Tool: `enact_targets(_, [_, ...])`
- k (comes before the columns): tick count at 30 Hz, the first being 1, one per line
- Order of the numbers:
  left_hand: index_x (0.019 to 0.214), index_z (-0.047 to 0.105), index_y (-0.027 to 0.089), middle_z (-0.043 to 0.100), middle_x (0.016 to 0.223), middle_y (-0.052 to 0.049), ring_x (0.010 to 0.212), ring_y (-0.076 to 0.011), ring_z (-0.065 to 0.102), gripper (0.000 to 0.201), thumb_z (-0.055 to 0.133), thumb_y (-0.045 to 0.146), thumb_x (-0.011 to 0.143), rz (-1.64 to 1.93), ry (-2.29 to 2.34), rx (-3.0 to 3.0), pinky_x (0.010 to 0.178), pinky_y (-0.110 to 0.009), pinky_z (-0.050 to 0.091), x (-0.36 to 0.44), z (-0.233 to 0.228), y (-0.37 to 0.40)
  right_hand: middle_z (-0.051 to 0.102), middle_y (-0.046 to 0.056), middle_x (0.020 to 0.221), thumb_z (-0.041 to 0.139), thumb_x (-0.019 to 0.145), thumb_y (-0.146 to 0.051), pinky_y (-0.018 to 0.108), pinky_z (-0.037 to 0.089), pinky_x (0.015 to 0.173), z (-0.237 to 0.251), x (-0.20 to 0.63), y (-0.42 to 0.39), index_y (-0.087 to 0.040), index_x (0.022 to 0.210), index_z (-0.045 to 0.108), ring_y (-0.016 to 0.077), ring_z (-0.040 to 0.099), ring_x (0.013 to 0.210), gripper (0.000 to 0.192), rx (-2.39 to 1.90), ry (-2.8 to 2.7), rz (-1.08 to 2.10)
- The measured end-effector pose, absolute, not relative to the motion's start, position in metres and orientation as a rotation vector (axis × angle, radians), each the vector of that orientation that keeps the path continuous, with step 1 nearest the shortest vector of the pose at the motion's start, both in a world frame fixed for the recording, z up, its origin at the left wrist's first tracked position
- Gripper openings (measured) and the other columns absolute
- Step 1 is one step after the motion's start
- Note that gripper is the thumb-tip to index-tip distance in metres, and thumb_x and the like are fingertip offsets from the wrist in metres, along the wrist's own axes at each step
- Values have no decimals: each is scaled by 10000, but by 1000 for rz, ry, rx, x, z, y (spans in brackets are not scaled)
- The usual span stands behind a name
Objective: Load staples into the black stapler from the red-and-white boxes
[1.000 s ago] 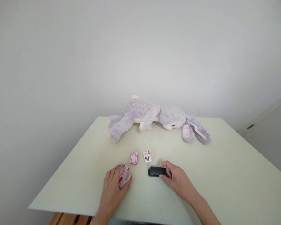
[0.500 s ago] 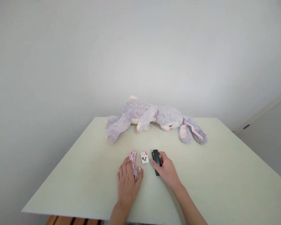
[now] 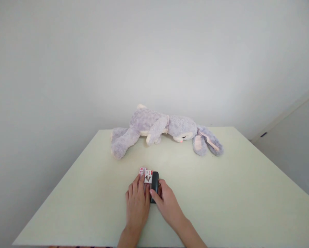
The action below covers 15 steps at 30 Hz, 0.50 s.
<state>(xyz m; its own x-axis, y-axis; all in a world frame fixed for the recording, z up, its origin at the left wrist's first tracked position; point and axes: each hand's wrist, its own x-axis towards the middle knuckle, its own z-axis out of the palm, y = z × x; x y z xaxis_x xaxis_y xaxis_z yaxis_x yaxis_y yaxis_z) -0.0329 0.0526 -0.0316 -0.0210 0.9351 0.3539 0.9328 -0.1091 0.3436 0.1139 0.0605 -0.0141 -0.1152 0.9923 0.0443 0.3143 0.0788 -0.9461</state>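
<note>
A black stapler lies on the table with my right hand closed on it, thumb on the near left side and fingers on the right. Directly left of the stapler is a small white box with a red corner and a picture of a clip. Beside that, a red-and-white box shows its far end. My left hand rests over the boxes, its fingers stretched out across them. Most of what lies beneath its fingers is hidden.
A long-eared, grey-lilac plush rabbit lies on its side along the back of the pale green table. Behind it rises a plain wall.
My right hand has slid the stapler left, against the small white box. That box now sits close against the red-and-white ones, by my left fingers. The view has shifted slightly.
</note>
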Motion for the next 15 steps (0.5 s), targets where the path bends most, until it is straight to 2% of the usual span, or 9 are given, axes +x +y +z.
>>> enact_targets(3, [1519, 422, 263, 520, 1494, -114, 1280, -284, 524, 465, 416, 272, 1054, 783, 2082, 2182, 997, -461, 463, -41, -33, 50, 703, 94, 1068, 559, 983, -364, 371, 542, 838, -14, 106, 49, -202, 1282, 600, 252, 655, 936, 342, -1313, -1530, 1125])
enact_targets(7, [1443, 492, 226, 558, 1408, -132, 1217, -294, 544, 408, 419, 310, 1051, 805, 2146, 2178, 1001, -480, 454, -70, -37, 47, 685, 62, 928, 566, 975, -394, 395, 568, 767, -11, 91, 51, -232, 1305, 601, 261, 652, 868, 370, -1244, -1587, 1247])
enact_targets(11, [1324, 557, 205, 587, 1307, -134, 1167, -304, 556, 351, 418, 368, 1046, 797, 2260, 2168, 987, -479, 455, -116, -43, 47, 660, 26, 866, 594, 957, -385, 368, 560, 729, -10, 62, 66, -242, 1228, 630, 234, 651, 797, 309, -1128, -1677, 1363])
enact_targets(15, [1289, 565, 184, 601, 1239, -141, 1129, -303, 566, 357, 402, 385, 1043, 748, 2338, 2191, 971, -473, 462, -155, -43, 52, 654, 0, 804, 606, 948, -359, 325, 535, 691, -10, 23, 82, -234, 1179, 643, 200, 644, 704, 266, -1063, -1715, 1408])
